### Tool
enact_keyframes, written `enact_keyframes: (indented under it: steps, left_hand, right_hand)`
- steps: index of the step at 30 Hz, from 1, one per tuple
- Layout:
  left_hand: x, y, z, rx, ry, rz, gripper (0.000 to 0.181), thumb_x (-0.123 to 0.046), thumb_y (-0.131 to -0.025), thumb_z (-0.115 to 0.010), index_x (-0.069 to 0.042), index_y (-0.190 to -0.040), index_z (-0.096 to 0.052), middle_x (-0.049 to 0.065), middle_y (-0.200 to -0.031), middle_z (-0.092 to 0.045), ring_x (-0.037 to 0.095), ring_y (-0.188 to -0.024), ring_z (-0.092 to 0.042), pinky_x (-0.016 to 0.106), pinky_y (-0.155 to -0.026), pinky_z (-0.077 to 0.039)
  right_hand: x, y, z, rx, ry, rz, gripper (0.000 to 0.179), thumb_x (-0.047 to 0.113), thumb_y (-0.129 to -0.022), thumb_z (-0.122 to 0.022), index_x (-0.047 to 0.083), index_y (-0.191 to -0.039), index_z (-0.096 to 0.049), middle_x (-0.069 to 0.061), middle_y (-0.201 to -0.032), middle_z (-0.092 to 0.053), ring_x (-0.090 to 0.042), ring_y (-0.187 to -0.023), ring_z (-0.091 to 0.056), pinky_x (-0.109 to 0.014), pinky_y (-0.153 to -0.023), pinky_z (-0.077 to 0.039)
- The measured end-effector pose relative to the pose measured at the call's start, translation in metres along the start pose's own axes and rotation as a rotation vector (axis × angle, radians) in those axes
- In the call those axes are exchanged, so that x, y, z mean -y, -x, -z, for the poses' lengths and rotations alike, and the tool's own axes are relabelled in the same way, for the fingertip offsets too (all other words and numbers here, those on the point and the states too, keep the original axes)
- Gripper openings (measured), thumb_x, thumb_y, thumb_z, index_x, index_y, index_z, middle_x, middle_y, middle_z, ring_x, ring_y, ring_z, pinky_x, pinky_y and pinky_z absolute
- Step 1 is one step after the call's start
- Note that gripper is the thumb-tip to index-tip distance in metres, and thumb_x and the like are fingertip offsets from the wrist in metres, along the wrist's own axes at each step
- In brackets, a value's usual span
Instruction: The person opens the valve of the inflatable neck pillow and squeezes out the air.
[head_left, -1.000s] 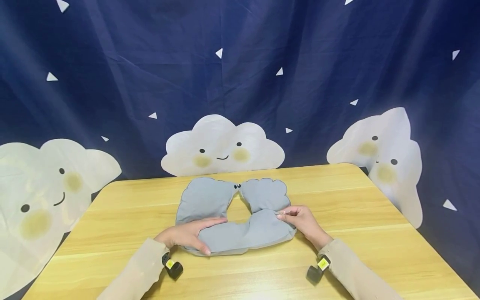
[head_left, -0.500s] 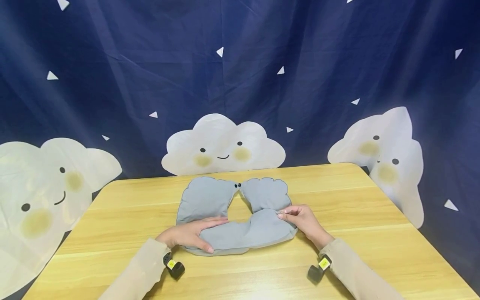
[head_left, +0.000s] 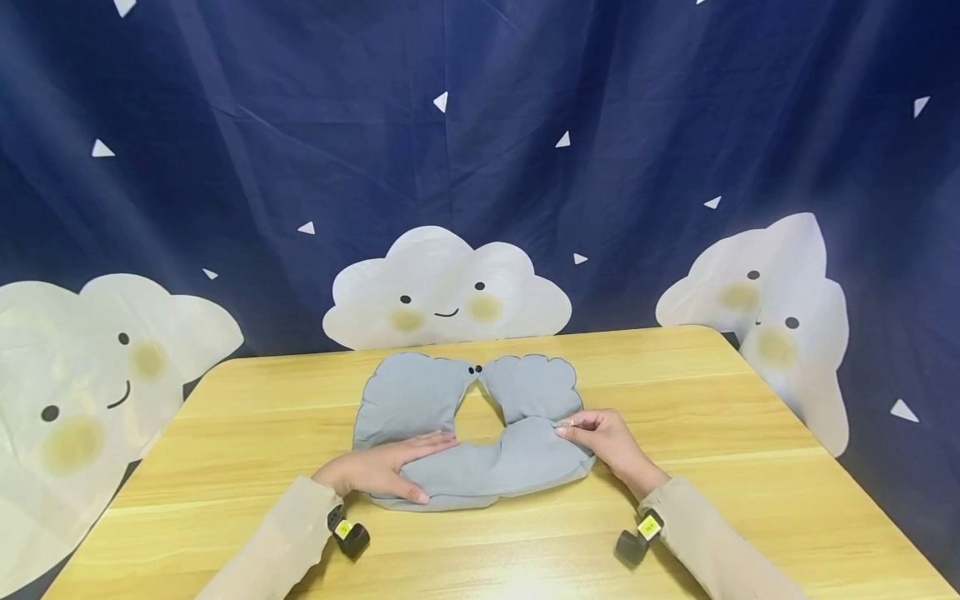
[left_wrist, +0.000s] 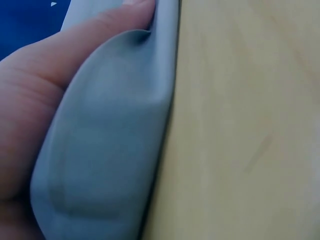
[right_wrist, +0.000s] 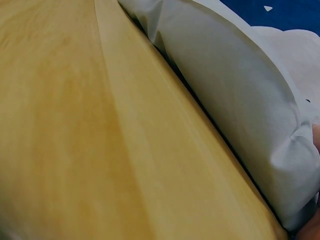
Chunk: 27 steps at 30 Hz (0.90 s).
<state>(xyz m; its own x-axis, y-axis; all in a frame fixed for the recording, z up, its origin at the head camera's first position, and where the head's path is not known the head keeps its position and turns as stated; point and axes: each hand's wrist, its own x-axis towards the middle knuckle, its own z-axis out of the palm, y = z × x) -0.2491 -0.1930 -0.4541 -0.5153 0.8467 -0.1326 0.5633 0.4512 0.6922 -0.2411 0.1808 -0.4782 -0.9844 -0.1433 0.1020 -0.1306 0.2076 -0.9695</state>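
Observation:
A grey inflatable neck pillow [head_left: 465,472] lies puffed up on the wooden table, its two scalloped ends meeting at a pair of black snaps at the back. On its near left part rests my left hand [head_left: 378,468], fingers stretched across the top and thumb along the front side. The left wrist view shows the thumb [left_wrist: 75,50] pressing into the fabric. At the right side, my right hand [head_left: 609,443] pinches the pillow between thumb and forefinger; what exactly lies between the fingertips is too small to tell. Only a sliver of that hand appears in the right wrist view, beside the pillow's creased corner [right_wrist: 295,150].
The wooden table [head_left: 750,500] extends around the pillow on all sides. Behind it hangs a dark blue curtain [head_left: 375,142] with white triangles and smiling clouds. A small black camera is strapped to each wrist.
Both hands keep their hold and place on the pillow. The left thumb slides very slightly to the right along the front; the head view shifts a little.

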Motion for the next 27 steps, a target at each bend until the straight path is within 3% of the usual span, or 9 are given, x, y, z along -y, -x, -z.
enact_keyframes:
  steps: [7, 13, 27]
  left_hand:
    - [0.0, -0.0009, -0.0004, 0.031, -0.057, 0.005, 0.08, -0.036, -0.088, -0.065, -0.02, -0.152, -0.02, 0.002, -0.159, -0.011, 0.028, -0.145, -0.005, 0.055, -0.113, -0.014]
    - [-0.0012, -0.0024, -0.0003, 0.052, -0.093, 0.002, 0.079, -0.036, -0.09, -0.062, -0.018, -0.152, -0.017, 0.004, -0.159, -0.009, 0.029, -0.145, -0.003, 0.057, -0.112, -0.013]
    - [-0.0029, -0.0021, -0.0012, 0.041, -0.126, -0.024, 0.077, -0.038, -0.091, -0.06, -0.013, -0.152, -0.019, 0.01, -0.158, -0.011, 0.035, -0.144, -0.004, 0.06, -0.11, -0.013]
  right_hand:
    - [-0.0011, 0.0001, 0.0002, -0.004, -0.002, 0.002, 0.022, 0.007, -0.077, -0.076, -0.009, -0.09, -0.07, -0.008, -0.082, -0.071, -0.01, -0.076, -0.062, -0.021, -0.073, -0.05]
    - [0.0007, 0.0005, 0.0002, -0.008, -0.006, -0.006, 0.022, 0.009, -0.077, -0.076, -0.008, -0.09, -0.071, -0.004, -0.081, -0.071, -0.011, -0.077, -0.063, -0.022, -0.074, -0.05]
    - [-0.0001, 0.0002, 0.0002, -0.009, -0.001, -0.01, 0.02, 0.008, -0.077, -0.076, -0.008, -0.089, -0.071, 0.0, -0.079, -0.071, -0.011, -0.077, -0.062, -0.021, -0.073, -0.05]
